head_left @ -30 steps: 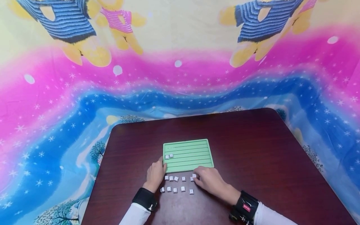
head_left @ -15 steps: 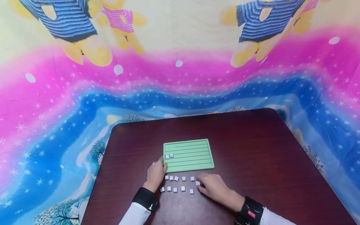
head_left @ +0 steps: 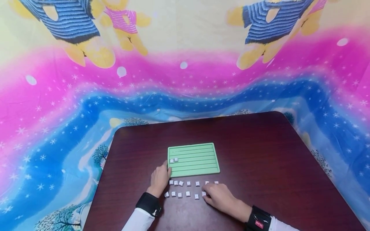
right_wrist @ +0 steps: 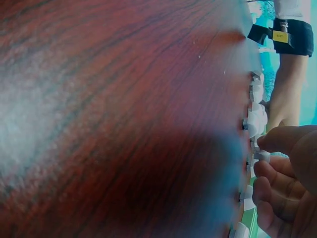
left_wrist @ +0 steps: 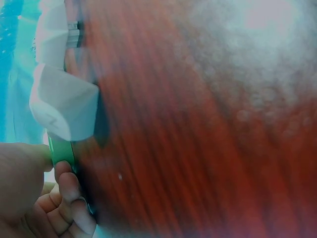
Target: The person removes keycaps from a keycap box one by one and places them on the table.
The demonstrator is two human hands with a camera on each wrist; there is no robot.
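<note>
My left hand point(head_left: 160, 180) holds the left edge of a green ruled board point(head_left: 196, 160); in the left wrist view its thumb and fingers pinch the board's green rim point(left_wrist: 61, 151). Two white keycaps point(head_left: 174, 160) stand side by side at the board's left. Near the right end of the front row, my right hand point(head_left: 220, 196) pinches a white keycap point(head_left: 203, 193) between thumb and fingers. The right wrist view shows this pinched keycap point(right_wrist: 261, 155) partly covered by the fingers. Whether it touches the table cannot be made out.
Between board and person, more white keycaps lie in two rows, a back row point(head_left: 189, 183) and a front row point(head_left: 188, 194). All stand on a dark brown table point(head_left: 260, 150). A patterned cloth point(head_left: 185, 86) hangs behind it.
My right hand has moved from the back row toward the person, carrying a keycap to the front row's right end. Keycaps at the back row's right have come into sight. The left hand stays.
</note>
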